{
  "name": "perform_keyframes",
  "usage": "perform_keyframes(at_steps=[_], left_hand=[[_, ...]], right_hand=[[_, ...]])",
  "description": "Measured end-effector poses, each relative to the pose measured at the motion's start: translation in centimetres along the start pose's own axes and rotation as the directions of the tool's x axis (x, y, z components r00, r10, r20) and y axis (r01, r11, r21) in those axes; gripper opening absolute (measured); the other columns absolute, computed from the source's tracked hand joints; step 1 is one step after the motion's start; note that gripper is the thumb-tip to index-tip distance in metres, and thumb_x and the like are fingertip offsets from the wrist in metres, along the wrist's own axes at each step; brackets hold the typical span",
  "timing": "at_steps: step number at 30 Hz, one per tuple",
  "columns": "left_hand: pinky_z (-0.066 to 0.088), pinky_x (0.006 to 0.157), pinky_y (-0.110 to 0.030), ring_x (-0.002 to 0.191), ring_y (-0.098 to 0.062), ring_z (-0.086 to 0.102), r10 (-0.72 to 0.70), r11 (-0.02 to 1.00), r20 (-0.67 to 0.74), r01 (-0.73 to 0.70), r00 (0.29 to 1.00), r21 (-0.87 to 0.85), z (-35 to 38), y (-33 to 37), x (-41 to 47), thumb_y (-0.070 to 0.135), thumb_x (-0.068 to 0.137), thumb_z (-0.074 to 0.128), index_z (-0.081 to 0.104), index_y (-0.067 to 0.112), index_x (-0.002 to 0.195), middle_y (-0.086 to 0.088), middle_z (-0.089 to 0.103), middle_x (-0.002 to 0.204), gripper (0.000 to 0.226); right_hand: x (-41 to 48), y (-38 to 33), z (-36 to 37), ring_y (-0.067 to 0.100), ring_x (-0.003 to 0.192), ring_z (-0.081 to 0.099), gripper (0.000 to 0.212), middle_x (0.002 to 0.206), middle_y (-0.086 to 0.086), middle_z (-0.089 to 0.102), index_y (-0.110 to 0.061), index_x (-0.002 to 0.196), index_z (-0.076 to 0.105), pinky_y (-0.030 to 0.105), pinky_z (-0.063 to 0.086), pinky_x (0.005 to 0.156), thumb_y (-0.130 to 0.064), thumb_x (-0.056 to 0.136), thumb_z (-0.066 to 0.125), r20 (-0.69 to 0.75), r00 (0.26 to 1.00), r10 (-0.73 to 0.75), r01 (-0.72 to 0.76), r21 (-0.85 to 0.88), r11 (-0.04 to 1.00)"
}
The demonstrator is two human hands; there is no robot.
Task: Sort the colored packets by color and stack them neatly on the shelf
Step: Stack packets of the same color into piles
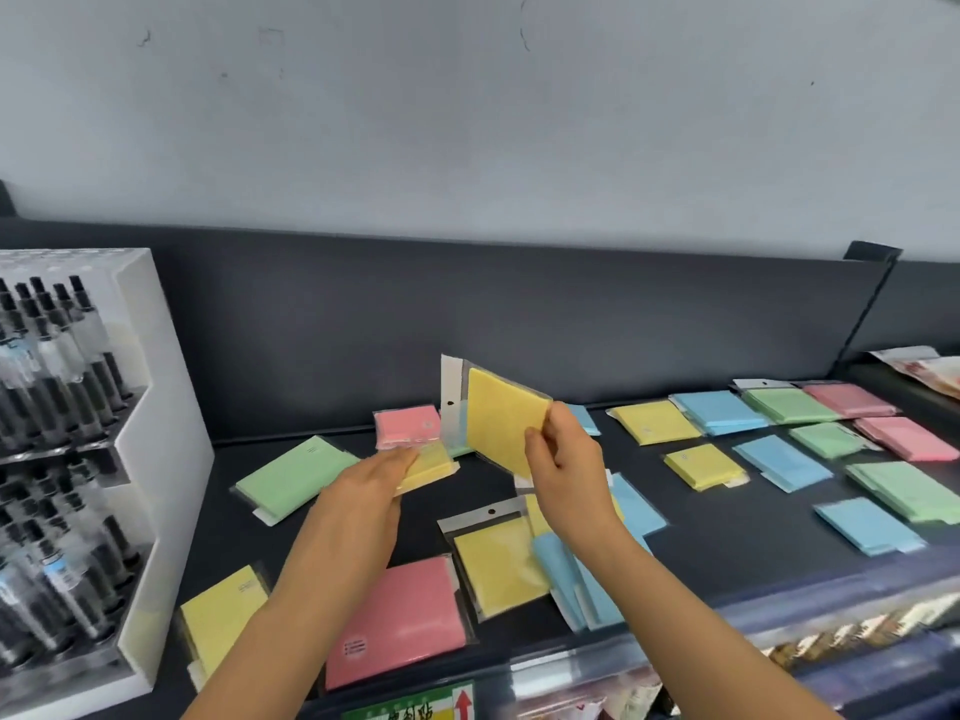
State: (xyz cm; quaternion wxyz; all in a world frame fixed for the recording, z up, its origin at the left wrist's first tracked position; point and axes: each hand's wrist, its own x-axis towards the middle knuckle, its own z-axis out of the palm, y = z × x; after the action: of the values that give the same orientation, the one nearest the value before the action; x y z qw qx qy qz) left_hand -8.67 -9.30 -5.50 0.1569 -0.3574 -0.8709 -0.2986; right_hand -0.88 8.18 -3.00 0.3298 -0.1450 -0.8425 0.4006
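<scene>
The yellow packet (506, 420) in your grip stands tilted on edge just above the centre of the frame, lifted off the dark shelf (727, 537). Your right hand (563, 459) pinches its right-hand edge between thumb and fingers. Just left of it, your left hand (369, 483) lies with straight fingers flat on the small yellow pile (434, 465), which sits in front of a pink packet (408, 426) and to the right of a green packet (296, 475). To land this one well, I'd lower it flat and turn its white header strip to match the pile's. Let the left fingers keep the pile from sliding, clearing them only as the new packet arrives. Square the edges before you release. Another yellow packet (498, 569) lies at lower centre, touching the blue packets (571, 579).
</scene>
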Motion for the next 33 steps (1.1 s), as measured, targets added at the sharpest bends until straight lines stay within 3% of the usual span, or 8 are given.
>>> perform_keyframes(at_steps=[3,7,11,22,27,33], left_hand=[[0.047,0.092,-0.034,0.107,-0.026,0.061,0.029,1.0,0.013,-0.029,0.999,0.001,1.3,2.0,0.3,-0.011,0.079,0.054,0.058,0.016,0.127,-0.004,0.064,0.121,0.055],[0.046,0.094,-0.038,0.108,-0.029,0.061,0.061,0.998,0.03,-0.062,0.998,0.022,3.3,5.8,0.9,-0.016,0.073,0.058,0.061,0.01,0.122,-0.009,0.064,0.12,0.056],[0.044,0.097,-0.036,0.113,-0.028,0.058,0.07,0.997,0.049,-0.072,0.996,0.041,5.6,10.9,1.3,-0.011,0.077,0.057,0.058,0.012,0.126,-0.008,0.061,0.125,0.054],[0.036,0.105,-0.033,0.123,-0.027,0.05,-0.017,0.998,0.008,0.016,1.0,0.054,12.4,24.3,1.0,-0.011,0.083,0.051,0.053,0.012,0.13,-0.007,0.054,0.134,0.052],[0.031,0.108,-0.029,0.128,-0.022,0.045,-0.043,0.994,0.012,0.041,0.999,0.102,13.7,27.5,0.6,-0.007,0.086,0.048,0.049,0.013,0.133,-0.004,0.049,0.139,0.052],[0.03,0.107,-0.024,0.127,-0.02,0.047,-0.058,0.989,0.017,0.055,0.998,0.14,14.7,29.0,1.7,-0.009,0.084,0.048,0.05,0.015,0.133,-0.002,0.05,0.138,0.054]], right_hand=[[-0.4,0.9,-2.5,0.01,0.053,0.026,0.03,0.061,-0.001,0.035,-0.02,0.07,0.033,0.02,0.024,0.047,-0.01,0.098,0.04,-0.002,1.0,-0.029,0.028,-0.037,0.999],[-0.4,3.0,-6.7,0.007,0.052,0.027,0.022,0.06,-0.001,0.037,-0.013,0.075,0.038,0.023,0.025,0.049,-0.009,0.097,0.041,-0.057,0.998,-0.029,0.028,-0.02,0.999],[-0.8,5.6,-11.9,0.006,0.048,0.033,0.036,0.057,-0.006,0.033,-0.027,0.069,0.03,0.018,0.026,0.045,-0.007,0.097,0.042,-0.115,0.993,-0.041,0.039,-0.02,0.999],[-0.6,13.8,-25.7,0.009,0.052,0.028,0.035,0.059,-0.005,0.034,-0.026,0.069,0.03,0.019,0.027,0.046,-0.01,0.097,0.041,-0.098,0.993,-0.061,0.06,-0.014,0.998],[0.2,15.8,-28.1,0.012,0.056,0.033,0.014,0.062,-0.003,0.04,-0.009,0.082,0.042,0.022,0.027,0.049,-0.009,0.096,0.042,-0.089,0.993,-0.079,0.08,0.006,0.997],[1.6,17.1,-28.9,0.011,0.056,0.034,0.017,0.064,-0.003,0.042,-0.014,0.08,0.04,0.021,0.028,0.05,-0.01,0.097,0.042,-0.041,0.997,-0.072,0.073,0.037,0.997]])
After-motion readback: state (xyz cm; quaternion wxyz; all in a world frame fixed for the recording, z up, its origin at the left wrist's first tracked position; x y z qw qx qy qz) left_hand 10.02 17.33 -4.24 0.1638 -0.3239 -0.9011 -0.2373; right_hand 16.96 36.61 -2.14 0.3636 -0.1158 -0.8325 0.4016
